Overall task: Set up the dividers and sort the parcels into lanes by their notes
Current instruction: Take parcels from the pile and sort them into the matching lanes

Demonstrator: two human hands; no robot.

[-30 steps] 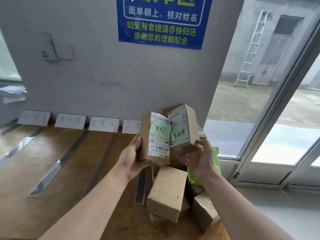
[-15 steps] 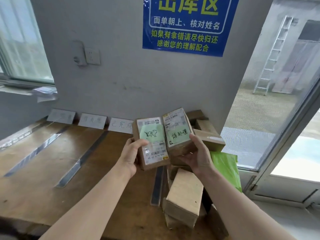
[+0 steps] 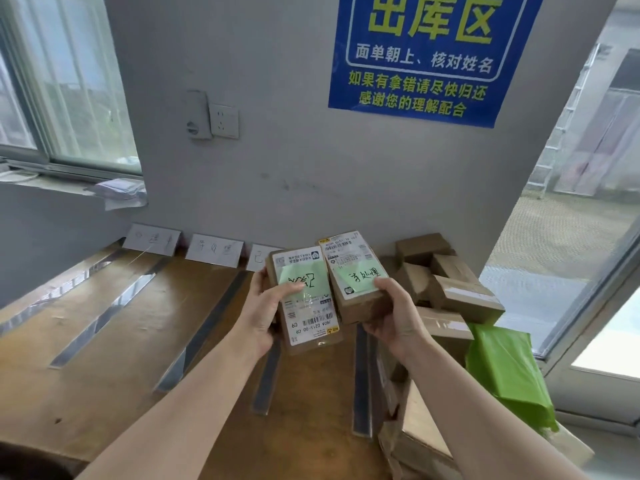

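Cardboard parcels (image 3: 311, 320), two: one in left hand (image 3: 262, 308), one in right hand (image 3: 394, 315).

Grey wall (image 3: 311, 161), blue sign (image 3: 422, 64), window (image 3: 69, 91), perhaps a glass door (image 3: 595, 306).

The left parcel (image 3: 311, 317) hides most of the third card (image 3: 258, 259), and the poster (image 3: 426, 57) is cropped above.

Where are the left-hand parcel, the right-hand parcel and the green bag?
left-hand parcel (image 3: 308, 311): head view, on its shipping label.
right-hand parcel (image 3: 356, 277): head view, on its green note.
green bag (image 3: 505, 372): head view, mid-surface.
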